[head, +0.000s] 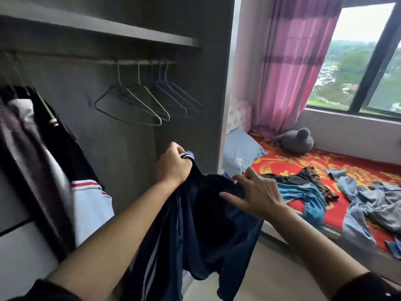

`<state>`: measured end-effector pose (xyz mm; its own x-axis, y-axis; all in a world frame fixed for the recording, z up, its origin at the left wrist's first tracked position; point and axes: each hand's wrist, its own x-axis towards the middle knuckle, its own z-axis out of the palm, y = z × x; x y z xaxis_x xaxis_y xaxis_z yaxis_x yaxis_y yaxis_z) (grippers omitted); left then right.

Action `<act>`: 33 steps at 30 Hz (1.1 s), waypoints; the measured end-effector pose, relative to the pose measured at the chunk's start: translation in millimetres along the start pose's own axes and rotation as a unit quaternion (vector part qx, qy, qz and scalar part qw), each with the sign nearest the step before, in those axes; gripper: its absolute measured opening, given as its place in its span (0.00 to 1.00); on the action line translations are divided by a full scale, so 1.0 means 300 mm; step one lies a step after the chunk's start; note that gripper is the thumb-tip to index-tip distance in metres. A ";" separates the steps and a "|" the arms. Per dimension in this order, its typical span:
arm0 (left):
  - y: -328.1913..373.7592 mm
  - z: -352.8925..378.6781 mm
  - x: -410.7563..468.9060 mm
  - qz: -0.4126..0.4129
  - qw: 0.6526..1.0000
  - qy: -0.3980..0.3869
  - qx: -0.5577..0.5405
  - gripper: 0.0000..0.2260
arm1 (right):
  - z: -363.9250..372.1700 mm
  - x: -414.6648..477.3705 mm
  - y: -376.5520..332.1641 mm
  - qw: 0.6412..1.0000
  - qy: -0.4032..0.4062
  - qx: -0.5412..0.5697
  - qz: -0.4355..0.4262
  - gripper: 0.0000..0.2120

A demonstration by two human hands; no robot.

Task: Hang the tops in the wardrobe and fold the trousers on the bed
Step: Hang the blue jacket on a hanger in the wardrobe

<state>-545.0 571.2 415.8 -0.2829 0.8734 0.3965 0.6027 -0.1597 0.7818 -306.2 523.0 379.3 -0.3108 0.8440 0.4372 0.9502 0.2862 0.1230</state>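
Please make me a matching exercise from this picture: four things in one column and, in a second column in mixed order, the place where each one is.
Things
1. navy top
2. wire hangers
3. grey soft toy
4. pale blue pillow

Places
A. empty, on the wardrobe rail
B. on the bed, at the foot of the pink curtain
C. held by the left hand and the right hand
D. on the bed, next to the wardrobe side wall

Pairs: 1-C, 2-A, 3-B, 4-D

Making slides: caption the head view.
Left hand and right hand hold a navy garment before empty hangers; clothes litter the bed.
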 end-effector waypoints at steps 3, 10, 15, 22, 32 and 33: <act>-0.068 -0.060 0.089 -0.006 0.999 0.032 0.026 0.07 | 0.082 0.155 -0.070 0.996 0.042 -0.017 -0.072 0.22; -0.296 -0.236 0.243 0.059 0.929 0.077 0.357 0.15 | 0.262 0.601 -0.028 0.954 0.118 0.212 0.177 0.20; -0.437 -0.277 0.311 0.045 0.869 0.064 0.488 0.10 | 0.282 0.935 0.038 0.924 0.242 0.256 0.150 0.20; -0.501 -0.282 0.418 -0.190 0.839 0.070 0.505 0.10 | 0.468 1.172 0.009 0.936 0.199 0.281 0.067 0.22; -0.461 -0.218 0.550 -0.303 0.900 0.213 0.228 0.04 | 0.434 1.222 -0.256 0.854 0.145 0.493 -0.081 0.14; -0.441 -0.226 0.574 -0.294 0.888 0.197 0.293 0.04 | 0.391 1.243 -0.289 0.830 0.153 0.528 -0.088 0.14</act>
<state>-723.9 711.6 413.4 -0.8473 0.4788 0.2298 0.5159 0.6393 0.5702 -507.1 866.2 427.1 -0.2690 0.6383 0.7212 0.2910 0.7677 -0.5709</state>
